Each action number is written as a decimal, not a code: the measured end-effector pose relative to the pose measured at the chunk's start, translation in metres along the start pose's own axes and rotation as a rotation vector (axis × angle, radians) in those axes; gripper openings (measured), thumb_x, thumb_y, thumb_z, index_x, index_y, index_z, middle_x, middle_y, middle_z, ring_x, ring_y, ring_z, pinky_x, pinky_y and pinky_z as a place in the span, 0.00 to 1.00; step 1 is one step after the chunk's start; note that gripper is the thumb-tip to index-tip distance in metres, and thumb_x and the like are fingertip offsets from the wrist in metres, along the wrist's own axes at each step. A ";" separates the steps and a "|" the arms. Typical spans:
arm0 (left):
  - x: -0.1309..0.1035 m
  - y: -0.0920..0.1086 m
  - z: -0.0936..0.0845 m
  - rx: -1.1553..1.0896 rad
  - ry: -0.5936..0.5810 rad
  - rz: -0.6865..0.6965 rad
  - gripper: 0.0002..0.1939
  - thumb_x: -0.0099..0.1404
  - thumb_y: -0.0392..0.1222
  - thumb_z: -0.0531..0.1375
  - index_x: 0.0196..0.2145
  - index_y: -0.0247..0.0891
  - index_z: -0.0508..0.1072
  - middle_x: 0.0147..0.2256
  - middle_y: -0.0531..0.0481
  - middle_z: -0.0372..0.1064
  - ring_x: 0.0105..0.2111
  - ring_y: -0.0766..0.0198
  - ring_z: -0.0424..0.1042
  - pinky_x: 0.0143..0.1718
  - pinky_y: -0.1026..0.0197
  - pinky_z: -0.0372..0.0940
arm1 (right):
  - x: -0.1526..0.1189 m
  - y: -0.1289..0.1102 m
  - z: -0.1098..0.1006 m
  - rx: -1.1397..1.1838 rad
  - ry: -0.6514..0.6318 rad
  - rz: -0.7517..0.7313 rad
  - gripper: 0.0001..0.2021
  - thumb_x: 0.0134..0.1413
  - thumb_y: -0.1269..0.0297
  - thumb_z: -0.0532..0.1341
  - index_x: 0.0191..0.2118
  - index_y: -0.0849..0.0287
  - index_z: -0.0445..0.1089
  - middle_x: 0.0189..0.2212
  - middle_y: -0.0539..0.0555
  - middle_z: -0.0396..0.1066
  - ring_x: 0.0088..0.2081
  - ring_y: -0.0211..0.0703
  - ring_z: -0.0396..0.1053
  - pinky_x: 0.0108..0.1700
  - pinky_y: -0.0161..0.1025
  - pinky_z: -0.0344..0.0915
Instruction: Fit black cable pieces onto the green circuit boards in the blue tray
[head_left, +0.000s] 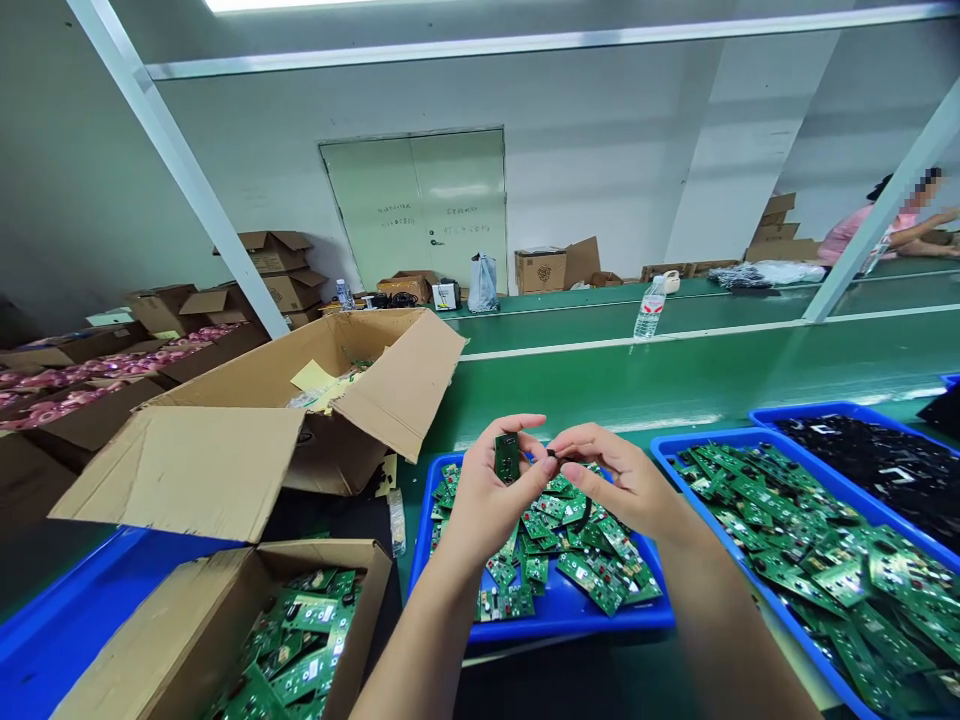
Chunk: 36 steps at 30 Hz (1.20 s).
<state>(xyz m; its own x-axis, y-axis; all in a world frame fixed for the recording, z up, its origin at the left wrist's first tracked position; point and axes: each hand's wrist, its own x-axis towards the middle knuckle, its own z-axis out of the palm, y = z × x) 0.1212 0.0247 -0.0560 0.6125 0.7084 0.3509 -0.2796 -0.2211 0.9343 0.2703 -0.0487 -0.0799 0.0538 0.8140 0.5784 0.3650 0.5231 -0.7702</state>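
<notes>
My left hand (484, 490) is closed on a small green circuit board (507, 457), which stands upright in the grip. Thumb and forefinger of my right hand (615, 480) pinch a small black part (553, 455) against my left fingertips; its kind is too small to tell. A thin black strip (585, 515) shows below the right fingers; whether it joins that part I cannot tell. Both hands are above a blue tray (540, 622) with many loose green circuit boards (592, 580) in it.
A second blue tray (664, 450) of boards is at right, beyond it a tray of black parts (862, 450). On the left stand an open cardboard box (180, 630) of boards and a larger open carton (210, 460). Farther back are a water bottle (649, 308) and a person (862, 230).
</notes>
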 end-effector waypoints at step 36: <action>0.004 -0.002 -0.008 -0.062 -0.100 -0.147 0.14 0.62 0.39 0.57 0.45 0.35 0.67 0.29 0.49 0.73 0.17 0.74 0.62 0.19 0.69 0.58 | -0.010 -0.015 -0.022 -0.540 -0.054 0.011 0.10 0.61 0.63 0.55 0.31 0.56 0.69 0.25 0.50 0.71 0.26 0.39 0.68 0.31 0.35 0.65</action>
<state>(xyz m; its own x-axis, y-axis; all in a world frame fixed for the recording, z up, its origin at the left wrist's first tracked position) 0.1185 0.0332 -0.0574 0.7200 0.6589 0.2178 -0.2247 -0.0756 0.9715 0.2851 -0.0701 -0.0683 0.0175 0.8378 0.5457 0.7910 0.3223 -0.5201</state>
